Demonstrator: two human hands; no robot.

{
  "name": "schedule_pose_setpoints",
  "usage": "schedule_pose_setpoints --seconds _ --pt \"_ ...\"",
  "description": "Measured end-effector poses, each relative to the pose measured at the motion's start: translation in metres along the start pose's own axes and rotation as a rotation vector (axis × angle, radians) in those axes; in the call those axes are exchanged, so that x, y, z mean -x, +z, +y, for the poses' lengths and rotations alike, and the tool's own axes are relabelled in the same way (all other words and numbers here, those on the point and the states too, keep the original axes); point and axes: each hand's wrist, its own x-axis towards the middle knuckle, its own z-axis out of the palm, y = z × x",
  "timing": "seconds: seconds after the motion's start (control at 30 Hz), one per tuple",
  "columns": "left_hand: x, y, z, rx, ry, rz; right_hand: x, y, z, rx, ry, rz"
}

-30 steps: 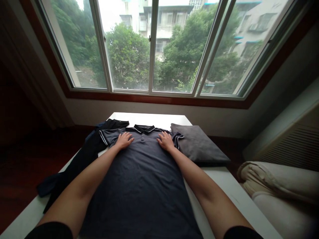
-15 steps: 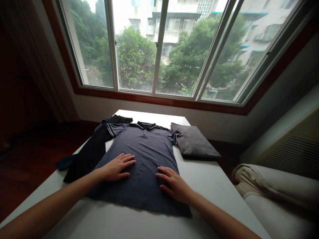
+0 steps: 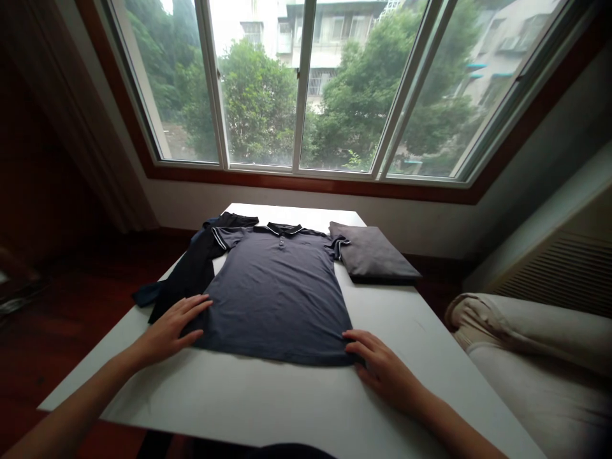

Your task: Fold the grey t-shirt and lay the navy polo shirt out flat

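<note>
A dark grey-blue polo shirt (image 3: 282, 293) lies spread face up on the white table (image 3: 239, 395), its black collar toward the window and its hem toward me. At the shirt's lower left edge, my left hand (image 3: 172, 328) rests with its fingers stretched out. My right hand (image 3: 382, 363) is at the lower right corner of the hem, fingertips touching the cloth and fingers extended. Neither hand grips the fabric. Black trousers (image 3: 189, 274) lie along the left side of the shirt, partly under its left sleeve.
A folded grey cloth item (image 3: 375, 252) lies at the table's right, beside the shirt's sleeve. Beyond the table is a wide window (image 3: 296, 89). A beige padded seat (image 3: 526, 363) stands on the right, and a curtain (image 3: 90, 127) hangs on the left.
My hands have moved apart, from the middle of the shirt out to its lower side edges. The shirt looks flatter, and the view has shifted so more of the table's near edge shows.
</note>
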Motion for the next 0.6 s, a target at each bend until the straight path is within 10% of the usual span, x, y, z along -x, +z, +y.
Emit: schedule_pose_setpoints --seconds 0.2,0.6 --pt "-0.036 0.027 -0.018 -0.138 -0.288 0.102 -0.006 0.006 0.006 0.146 -0.05 0.112" --pt "-0.062 0.008 -0.02 0.034 -0.208 0.053 0.002 -0.005 0.014 0.104 0.041 0.192"
